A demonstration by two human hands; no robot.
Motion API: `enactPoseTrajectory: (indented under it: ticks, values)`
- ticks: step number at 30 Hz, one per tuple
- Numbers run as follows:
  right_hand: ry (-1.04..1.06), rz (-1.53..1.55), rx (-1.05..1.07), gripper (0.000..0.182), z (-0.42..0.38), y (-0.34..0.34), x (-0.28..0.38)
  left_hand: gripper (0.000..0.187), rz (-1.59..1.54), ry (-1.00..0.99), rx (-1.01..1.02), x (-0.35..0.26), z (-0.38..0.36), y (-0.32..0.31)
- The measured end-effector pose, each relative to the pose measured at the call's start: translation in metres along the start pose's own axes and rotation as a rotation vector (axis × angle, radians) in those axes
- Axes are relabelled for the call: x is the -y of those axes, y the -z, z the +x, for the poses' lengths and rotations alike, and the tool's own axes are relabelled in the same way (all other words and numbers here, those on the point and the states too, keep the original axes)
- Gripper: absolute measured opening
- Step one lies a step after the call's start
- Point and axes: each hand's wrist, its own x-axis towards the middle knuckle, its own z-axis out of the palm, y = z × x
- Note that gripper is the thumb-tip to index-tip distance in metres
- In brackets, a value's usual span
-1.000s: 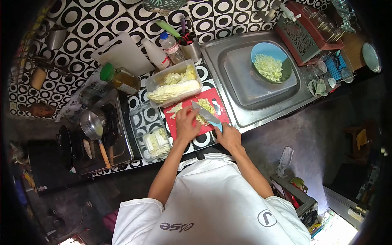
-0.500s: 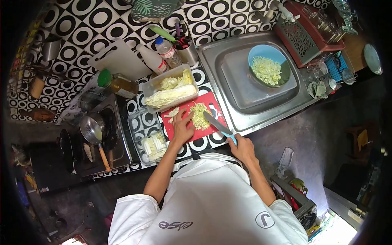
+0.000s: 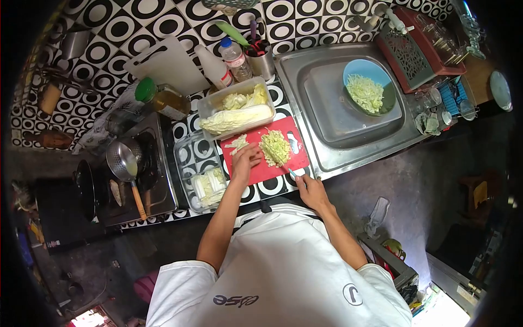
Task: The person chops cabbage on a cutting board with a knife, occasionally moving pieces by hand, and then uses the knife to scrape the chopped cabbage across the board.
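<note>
My right hand [image 3: 312,193] is closed around the light blue handle of a knife [image 3: 292,173]. The blade is hard to make out, seemingly edge-on beside a pile of chopped cabbage [image 3: 275,148]. That pile rests on a red cutting board [image 3: 259,173]. To its left, my left hand [image 3: 247,161] is over the board with fingers loosely stretched and nothing visible in them. A few pale cabbage pieces [image 3: 237,144] lie just beyond its fingertips. Behind the board, a plastic container [image 3: 268,118] holds cabbage pieces, among them a long pale wedge [image 3: 234,119].
A clear tray [image 3: 188,158] with cut cabbage stands left of the board. A blue bowl [image 3: 355,66] of shredded cabbage sits in the sink area [image 3: 305,109] at right. Further left are a stove [image 3: 163,188] and a strainer ladle [image 3: 125,158]. Bottles [image 3: 235,61] stand behind.
The knife has turned from lying across the pile to nearly edge-on, and my right hand has shifted slightly left. My left hand has drawn back from the pile. The whole view has shifted a little.
</note>
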Motion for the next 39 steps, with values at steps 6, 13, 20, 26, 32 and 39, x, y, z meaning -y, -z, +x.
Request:
enactPoseTrajectory:
  ticks: [6, 13, 20, 26, 32, 39]
  values:
    - [0.046, -0.035, 0.099, 0.039, -0.007, -0.007, 0.010, 0.029, 1.268, -0.666, -0.439, -0.008, 0.020, 0.046]
    - [-0.042, -0.087, 0.138, 0.045, 0.006, -0.030, 0.006, 0.020, 1.341, -0.586, -0.389, -0.005, 0.041, 0.063]
    - [0.015, -0.093, 0.099, 0.044, 0.011, -0.042, 0.007, 0.018, 1.263, -0.636, -0.369, -0.002, 0.040, 0.060]
    - [0.041, -0.054, 0.003, 0.041, 0.006, -0.054, 0.009, 0.014, 1.306, -0.621, -0.350, -0.010, 0.046, 0.060]
    - [-0.032, 0.027, 0.018, 0.043, -0.001, -0.051, 0.015, 0.011, 1.157, -0.564, -0.374, -0.046, 0.010, 0.035]
    - [-0.053, 0.136, -0.038, 0.048, -0.010, -0.060, 0.001, 0.018, 1.081, -0.266, -0.096, -0.009, -0.003, 0.058]
